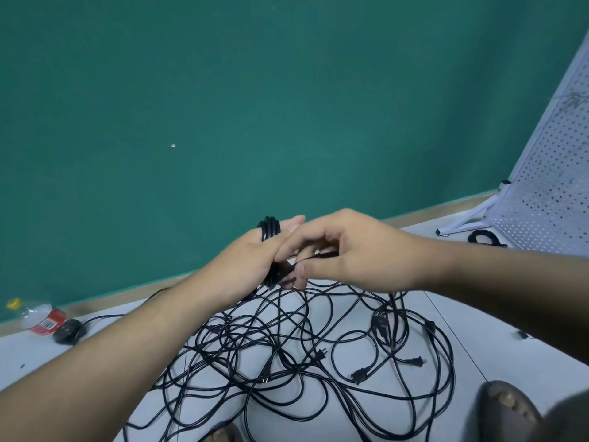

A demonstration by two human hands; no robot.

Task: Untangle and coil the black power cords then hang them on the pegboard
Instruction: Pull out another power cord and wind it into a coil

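Note:
A big tangle of black power cords [287, 355] lies spread over the grey floor below my hands, with several plugs showing. My left hand [255, 263] is raised above it, with a few turns of black cord [270, 229] wound around its fingers. My right hand [347, 250] is right beside it and pinches a strand of the same cord between thumb and fingers. The white pegboard [554, 173] leans at the far right on a white stand. A coiled black cord [484, 237] lies at its foot.
A green wall rises behind the floor. A plastic bottle [38, 317] with a red label lies at the left by a black computer mouse [67, 330]. My feet [506, 406] show at the bottom edge.

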